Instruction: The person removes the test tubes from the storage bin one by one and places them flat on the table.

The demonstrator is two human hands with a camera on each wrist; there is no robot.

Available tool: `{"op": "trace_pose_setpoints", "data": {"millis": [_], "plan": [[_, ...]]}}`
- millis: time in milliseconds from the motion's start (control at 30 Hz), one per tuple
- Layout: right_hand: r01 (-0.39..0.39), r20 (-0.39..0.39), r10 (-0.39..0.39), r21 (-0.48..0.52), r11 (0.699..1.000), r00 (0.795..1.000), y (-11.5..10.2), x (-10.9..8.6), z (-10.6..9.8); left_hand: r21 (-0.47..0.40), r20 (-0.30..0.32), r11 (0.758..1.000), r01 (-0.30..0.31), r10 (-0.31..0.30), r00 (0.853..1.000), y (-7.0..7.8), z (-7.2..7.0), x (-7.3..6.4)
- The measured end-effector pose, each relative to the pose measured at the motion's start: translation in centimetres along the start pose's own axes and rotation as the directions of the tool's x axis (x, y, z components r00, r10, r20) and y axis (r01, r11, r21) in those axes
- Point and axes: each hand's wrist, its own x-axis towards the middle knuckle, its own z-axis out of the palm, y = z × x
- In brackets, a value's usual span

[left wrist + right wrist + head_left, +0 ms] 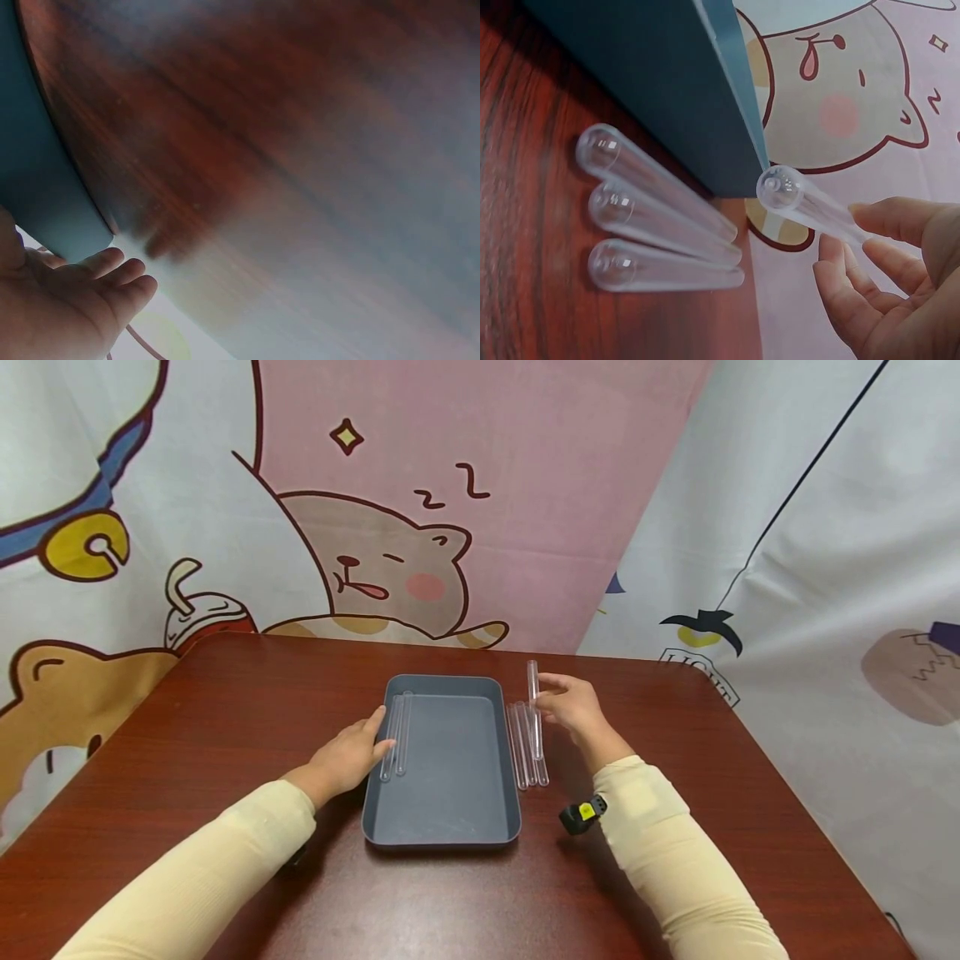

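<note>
So, one tube [814,210] up, right of the tray [457,768].
Right hand [576,703] pinches it above three more tubes [671,231]; left hand [348,760], fingers uncurled, at the tray's left rim, two tubes [404,733] inside.

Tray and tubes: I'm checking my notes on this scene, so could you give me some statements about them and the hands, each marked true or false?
1. The right hand holds a clear tube. True.
2. Three tubes lie on the table beside the tray. True.
3. Four tubes lie inside the tray. False: two tubes lie there, near its left side.
4. The left hand is at the tray's left side. True.
5. The held tube lies flat in the tray. False: it is raised, to the right of the tray in the head view.
6. The tray is bright yellow. False: it is grey-blue.
</note>
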Motion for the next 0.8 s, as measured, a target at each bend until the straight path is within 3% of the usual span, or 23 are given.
{"op": "trace_pose_setpoints", "data": {"millis": [433, 800], "plan": [[-0.065, -0.019, 0.064, -0.065, 0.996, 0.998, 2.2, 1.0, -1.2, -0.004, 0.005, 1.000, 0.001, -0.001, 1.000, -0.2, 0.1, 0.1], [-0.099, 0.004, 0.100, -0.048, 0.994, 0.995, 3.2, 1.2, -1.8, 0.000, 0.002, 1.000, 0.001, -0.001, 1.000, -0.2, 0.1, 0.1]]}}
